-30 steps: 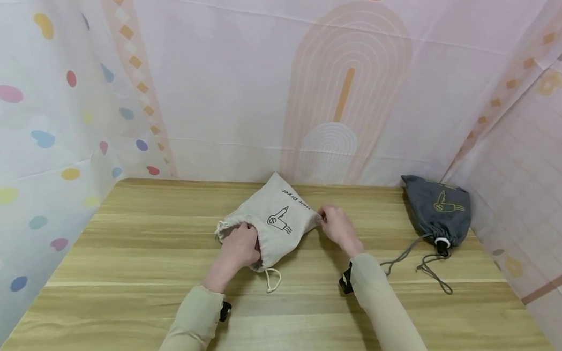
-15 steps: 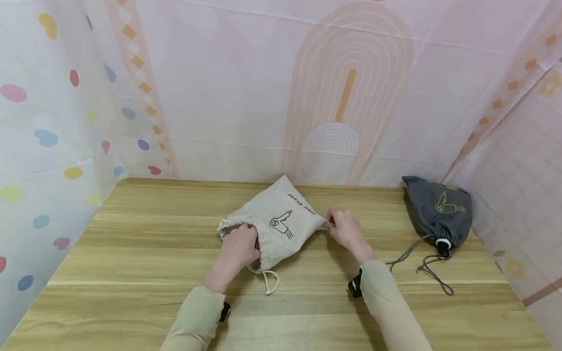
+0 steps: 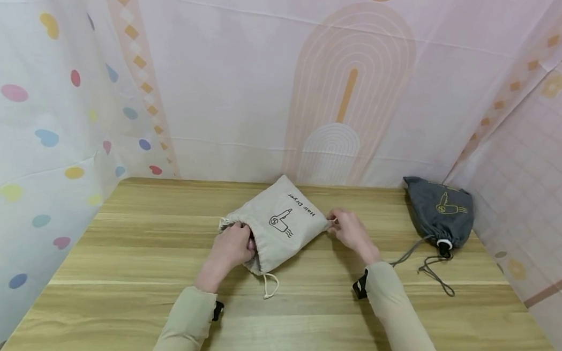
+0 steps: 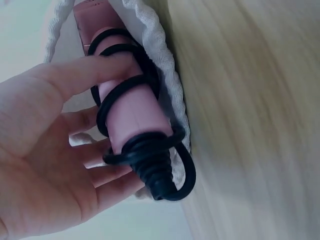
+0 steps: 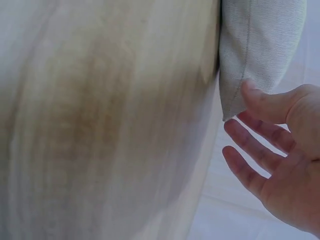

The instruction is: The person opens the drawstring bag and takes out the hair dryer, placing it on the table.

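A cream drawstring bag printed "Hair Dryer" lies on the table, its mouth toward the lower left. My left hand reaches into that mouth. In the left wrist view its thumb and fingers curl round the handle of a pink hair dryer wound with black cord. The dryer's upper part is hidden inside the bag. At the opposite end, my right hand pinches a bottom corner of the bag between thumb and index finger. The other fingers are spread in the right wrist view.
A dark grey drawstring bag with a yellow dryer print lies at the table's right side, its grey cords trailing forward. Patterned curtains stand behind and on both sides of the wooden table.
My right hand has moved right, drawing the bag's corner with it and stretching the bag. My left hand has shifted slightly left, and a bit of pink now shows at the mouth.
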{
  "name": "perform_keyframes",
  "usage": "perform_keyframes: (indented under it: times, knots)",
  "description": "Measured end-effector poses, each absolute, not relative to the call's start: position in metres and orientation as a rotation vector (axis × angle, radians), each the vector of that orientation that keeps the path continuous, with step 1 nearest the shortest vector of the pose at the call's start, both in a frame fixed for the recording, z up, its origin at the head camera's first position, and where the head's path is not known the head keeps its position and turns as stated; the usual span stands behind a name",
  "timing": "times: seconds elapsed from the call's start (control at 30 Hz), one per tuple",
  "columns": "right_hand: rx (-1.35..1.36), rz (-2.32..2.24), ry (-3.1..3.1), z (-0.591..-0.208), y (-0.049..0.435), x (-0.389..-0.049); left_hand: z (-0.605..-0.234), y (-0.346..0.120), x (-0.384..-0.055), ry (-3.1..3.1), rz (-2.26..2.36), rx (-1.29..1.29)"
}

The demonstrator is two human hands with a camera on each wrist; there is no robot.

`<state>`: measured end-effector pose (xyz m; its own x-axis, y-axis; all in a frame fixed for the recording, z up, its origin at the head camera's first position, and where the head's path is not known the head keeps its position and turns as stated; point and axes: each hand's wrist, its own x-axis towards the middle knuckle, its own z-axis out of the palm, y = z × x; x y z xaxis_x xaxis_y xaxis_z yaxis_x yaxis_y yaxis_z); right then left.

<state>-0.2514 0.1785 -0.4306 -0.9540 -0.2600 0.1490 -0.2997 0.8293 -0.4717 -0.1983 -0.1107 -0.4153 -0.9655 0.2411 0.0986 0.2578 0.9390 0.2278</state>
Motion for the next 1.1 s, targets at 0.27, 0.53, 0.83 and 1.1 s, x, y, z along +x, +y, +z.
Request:
perform_keyframes:
  times: [0.27, 0.53, 0.83, 1.1]
  knots:
    - [0.411, 0.802, -2.942, -0.436, 0.173, -0.256, -0.420, -0.107, -0.201, -2.980, -0.346, -0.348]
    - [0.453, 0.804, -2.926, -0.434, 0.183, -0.253, -0.425, -0.113, -0.205, -2.894, -0.383, -0.381]
    - [0.459, 0.859, -2.937, -0.434, 0.201, -0.249, -0.424, -0.131, -0.206, -2.872, -0.458, -0.489]
    - [0.530, 0.850, -2.963, -0.434, 0.205, -0.249, -0.423, -0.137, -0.205, -2.888, -0.464, -0.518]
